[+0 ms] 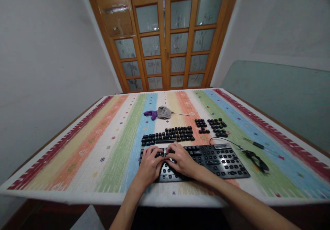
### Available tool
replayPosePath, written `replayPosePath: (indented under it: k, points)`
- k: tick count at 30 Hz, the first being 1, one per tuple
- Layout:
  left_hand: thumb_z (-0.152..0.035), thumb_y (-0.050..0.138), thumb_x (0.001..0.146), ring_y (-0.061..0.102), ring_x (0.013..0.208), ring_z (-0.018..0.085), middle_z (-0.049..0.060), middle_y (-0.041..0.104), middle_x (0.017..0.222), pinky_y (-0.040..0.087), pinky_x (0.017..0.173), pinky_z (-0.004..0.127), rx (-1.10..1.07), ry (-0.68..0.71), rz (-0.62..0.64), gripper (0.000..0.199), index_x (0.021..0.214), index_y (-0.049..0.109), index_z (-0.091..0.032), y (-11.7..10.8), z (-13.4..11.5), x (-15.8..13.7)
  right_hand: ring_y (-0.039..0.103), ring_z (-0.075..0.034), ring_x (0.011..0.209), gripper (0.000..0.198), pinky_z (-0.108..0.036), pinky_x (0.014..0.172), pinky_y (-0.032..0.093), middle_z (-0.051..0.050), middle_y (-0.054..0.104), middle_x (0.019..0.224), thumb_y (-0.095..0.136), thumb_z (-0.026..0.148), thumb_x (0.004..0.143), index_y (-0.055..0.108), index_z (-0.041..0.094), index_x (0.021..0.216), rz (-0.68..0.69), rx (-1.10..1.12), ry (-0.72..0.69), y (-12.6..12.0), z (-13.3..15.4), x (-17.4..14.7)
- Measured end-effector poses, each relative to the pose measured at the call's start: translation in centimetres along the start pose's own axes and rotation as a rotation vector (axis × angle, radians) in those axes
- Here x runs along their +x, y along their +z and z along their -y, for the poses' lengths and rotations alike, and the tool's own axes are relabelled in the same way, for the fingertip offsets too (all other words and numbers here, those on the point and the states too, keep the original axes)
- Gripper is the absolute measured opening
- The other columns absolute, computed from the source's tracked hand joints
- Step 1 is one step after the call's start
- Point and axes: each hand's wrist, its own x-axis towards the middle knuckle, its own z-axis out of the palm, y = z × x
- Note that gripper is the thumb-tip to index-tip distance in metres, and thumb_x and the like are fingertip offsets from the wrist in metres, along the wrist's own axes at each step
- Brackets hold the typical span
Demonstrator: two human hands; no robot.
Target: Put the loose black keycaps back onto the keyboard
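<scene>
A black keyboard point(213, 161) lies near the table's front edge, most of its keycaps off and bare key sockets showing. Over its left half, my left hand point(151, 163) is curled with the thumb meeting the other hand. My right hand point(183, 159) rests beside it, fingers bent down onto the board. Both sets of fingertips come together at one spot on the keyboard; what they pinch there is hidden. Just behind, loose black keycaps point(167, 135) are laid out in rows, with smaller groups of keycaps point(216, 125) to their right.
A grey and purple cloth point(163, 112) with a thin rod lies farther back. To the right are a screwdriver point(257, 145) with a dark handle and a coiled black cable point(257, 161). A striped tablecloth point(77, 147) covers the table; wood-and-glass doors point(165, 41) stand beyond.
</scene>
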Motion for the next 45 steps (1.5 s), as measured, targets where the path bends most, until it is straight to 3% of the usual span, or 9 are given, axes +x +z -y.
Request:
replayPosePath:
  k: [9,14,19,28,36,45]
  points:
    - [-0.010,0.060,0.088,0.052,0.110,0.029,0.008,0.065,0.112,0.046,0.091,0.051,0.032,-0.033,0.014,0.017,0.092,0.072,-0.022,-0.1,-0.3,0.1,0.052,-0.022,0.094,0.006,-0.039,0.083,0.048,-0.007,0.061,0.099,0.070,0.014,0.083,0.072,0.018,0.079,0.055,0.011,0.005,-1.1,-0.4,1.6]
    - [-0.013,0.062,0.089,0.054,0.108,0.028,0.008,0.067,0.108,0.047,0.092,0.051,-0.004,-0.031,-0.052,0.012,0.091,0.070,-0.020,-0.1,-0.3,-0.1,0.053,-0.024,0.096,0.009,-0.042,0.088,0.047,-0.008,0.061,0.095,0.066,0.014,0.086,0.074,0.018,0.084,-0.042,-0.052,0.056,-2.6,-4.6,4.9]
    - [-0.013,0.059,0.091,0.054,0.109,0.028,0.009,0.067,0.107,0.046,0.093,0.051,-0.005,-0.036,-0.084,0.013,0.091,0.070,-0.019,0.0,-0.3,-0.7,0.054,-0.024,0.099,0.011,-0.044,0.094,0.043,-0.010,0.063,0.095,0.067,0.014,0.085,0.077,0.016,0.087,0.063,-0.125,0.196,-2.5,-8.8,7.7]
    - [-0.014,0.056,0.092,0.054,0.110,0.029,0.010,0.067,0.110,0.049,0.092,0.050,0.003,-0.053,-0.058,0.017,0.098,0.072,-0.019,-0.2,0.0,-1.7,0.056,-0.026,0.100,0.016,-0.038,0.094,0.041,-0.010,0.070,0.092,0.067,0.019,0.081,0.081,0.017,0.088,0.166,-0.135,0.247,-0.1,-12.6,9.4]
    - [-0.015,0.058,0.091,0.055,0.110,0.029,0.010,0.067,0.110,0.050,0.091,0.051,-0.006,-0.052,-0.051,0.017,0.099,0.072,-0.020,-0.5,0.0,-1.6,0.055,-0.028,0.106,0.012,-0.039,0.096,0.041,-0.013,0.070,0.099,0.069,0.020,0.082,0.080,0.016,0.086,0.203,-0.150,0.226,0.5,-13.1,9.5]
    - [-0.015,0.054,0.094,0.055,0.110,0.027,0.009,0.067,0.110,0.048,0.094,0.049,-0.027,-0.037,-0.092,0.019,0.107,0.068,-0.019,-0.9,0.2,-1.7,0.054,-0.027,0.105,0.010,-0.044,0.096,0.044,-0.013,0.063,0.101,0.065,0.017,0.088,0.073,0.014,0.085,0.129,-0.118,0.150,-0.3,-11.7,9.3]
